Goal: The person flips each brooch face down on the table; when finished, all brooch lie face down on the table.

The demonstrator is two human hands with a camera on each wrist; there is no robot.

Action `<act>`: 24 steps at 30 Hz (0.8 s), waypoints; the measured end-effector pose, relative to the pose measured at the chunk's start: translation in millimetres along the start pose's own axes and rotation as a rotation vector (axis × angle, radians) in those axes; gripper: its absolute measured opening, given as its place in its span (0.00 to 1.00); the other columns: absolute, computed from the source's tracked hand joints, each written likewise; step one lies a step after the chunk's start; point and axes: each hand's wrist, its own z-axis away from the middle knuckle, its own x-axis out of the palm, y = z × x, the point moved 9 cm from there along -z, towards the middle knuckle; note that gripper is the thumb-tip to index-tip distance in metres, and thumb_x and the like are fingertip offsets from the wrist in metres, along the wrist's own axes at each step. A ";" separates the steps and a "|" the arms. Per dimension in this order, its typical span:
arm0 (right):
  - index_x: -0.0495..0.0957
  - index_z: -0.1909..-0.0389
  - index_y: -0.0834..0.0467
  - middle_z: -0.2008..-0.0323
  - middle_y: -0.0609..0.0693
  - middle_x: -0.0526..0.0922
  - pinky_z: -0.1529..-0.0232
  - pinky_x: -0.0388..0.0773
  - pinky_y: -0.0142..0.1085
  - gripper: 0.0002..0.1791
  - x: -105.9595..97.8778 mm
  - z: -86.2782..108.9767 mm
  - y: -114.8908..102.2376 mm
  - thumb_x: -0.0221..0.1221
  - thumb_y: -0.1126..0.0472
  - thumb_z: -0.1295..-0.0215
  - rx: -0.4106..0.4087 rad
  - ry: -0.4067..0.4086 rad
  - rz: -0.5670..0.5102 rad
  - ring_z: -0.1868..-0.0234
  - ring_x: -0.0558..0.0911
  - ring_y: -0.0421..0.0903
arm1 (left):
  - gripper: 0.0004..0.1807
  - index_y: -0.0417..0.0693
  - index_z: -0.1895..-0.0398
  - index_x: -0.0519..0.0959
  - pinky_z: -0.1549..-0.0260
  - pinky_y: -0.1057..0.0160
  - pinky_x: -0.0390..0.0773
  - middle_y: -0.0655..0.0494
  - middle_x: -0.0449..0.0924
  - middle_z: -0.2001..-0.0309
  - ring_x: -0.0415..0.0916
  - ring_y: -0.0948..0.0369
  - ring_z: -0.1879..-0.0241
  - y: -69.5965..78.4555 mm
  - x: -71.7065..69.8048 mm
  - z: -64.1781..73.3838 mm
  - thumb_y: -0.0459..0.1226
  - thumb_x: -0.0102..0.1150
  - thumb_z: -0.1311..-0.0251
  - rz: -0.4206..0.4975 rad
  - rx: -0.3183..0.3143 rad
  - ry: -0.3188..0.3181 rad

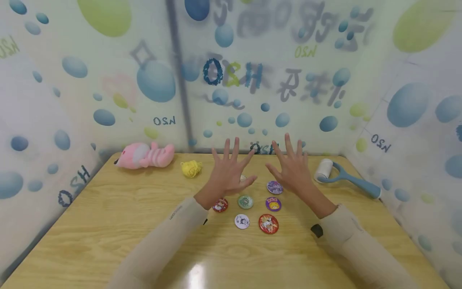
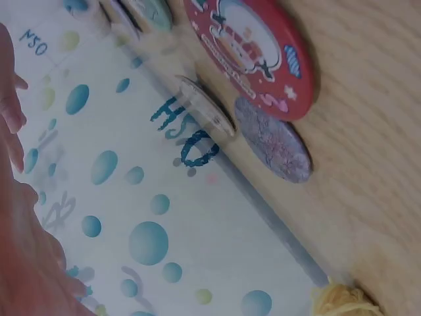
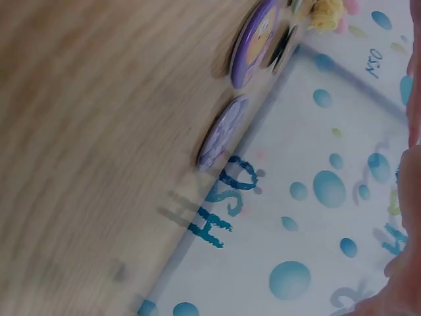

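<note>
Both hands hover over the table with fingers spread, holding nothing. My left hand (image 1: 228, 172) is above the left part of a group of round badges, partly covering some of them. Beneath its wrist lies a red badge (image 1: 220, 205), seen large in the left wrist view. My right hand (image 1: 294, 168) is just right of a lilac badge (image 1: 275, 187). Nearer me lie a purple badge with a yellow figure (image 1: 273, 204), a green badge (image 1: 245, 202), a white badge (image 1: 242, 221) and a larger red badge (image 1: 268, 223). A pale badge (image 1: 243, 178) shows partly behind the left thumb.
A pink plush toy (image 1: 146, 155) lies at the table's back left, with a ball of yellow yarn (image 1: 191, 169) to its right. A blue-handled lint roller (image 1: 350, 178) rests at the back right. Bubble-patterned curtains (image 1: 231, 108) stand behind the wooden table (image 1: 108, 216) and on both sides.
</note>
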 end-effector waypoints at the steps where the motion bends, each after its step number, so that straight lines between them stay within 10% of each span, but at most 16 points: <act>1: 0.51 0.22 0.48 0.22 0.62 0.38 0.41 0.58 0.74 0.43 -2.4 2.8 -1.7 0.49 0.33 0.31 -0.003 -0.003 -0.002 0.29 0.49 0.78 | 0.45 0.69 0.21 0.48 0.43 0.19 0.46 0.36 0.33 0.22 0.33 0.34 0.25 2.5 0.7 3.5 0.74 0.30 0.39 0.008 0.011 -0.007; 13: 0.75 0.40 0.61 0.48 0.62 0.79 0.62 0.81 0.51 0.27 -28.5 51.5 -10.7 0.62 0.48 0.35 0.082 -0.054 -0.154 0.53 0.80 0.61 | 0.32 0.64 0.28 0.65 0.44 0.38 0.69 0.50 0.64 0.29 0.64 0.46 0.35 45.1 -24.6 53.4 0.59 0.49 0.34 0.081 0.199 -0.044; 24: 0.81 0.49 0.58 0.54 0.53 0.85 0.75 0.78 0.37 0.17 -20.1 89.5 -16.9 0.65 0.56 0.37 0.162 -0.263 -0.408 0.64 0.84 0.48 | 0.26 0.61 0.35 0.72 0.71 0.65 0.77 0.57 0.76 0.42 0.75 0.55 0.48 61.2 -26.8 78.2 0.50 0.60 0.35 0.402 0.200 -0.193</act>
